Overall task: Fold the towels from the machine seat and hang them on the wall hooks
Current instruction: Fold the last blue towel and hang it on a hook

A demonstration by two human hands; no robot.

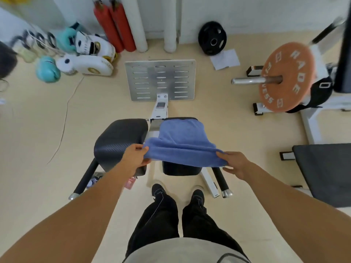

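Towel (182, 145), blue, hangs over the right seat pad (180, 168), near edge pinched by left hand (135, 158) and right hand (235, 164). Bare floor (38, 130) at nine o'clock; orange plate (286, 76) at two o'clock reads "RADE".

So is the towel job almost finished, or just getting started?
Just started. Nothing looks done: no folded towel or wall hooks show. In hand: the left hand and right hand each pinch an end of the blue towel, whose far part lies on the right seat pad. Left: fold it and hang it.
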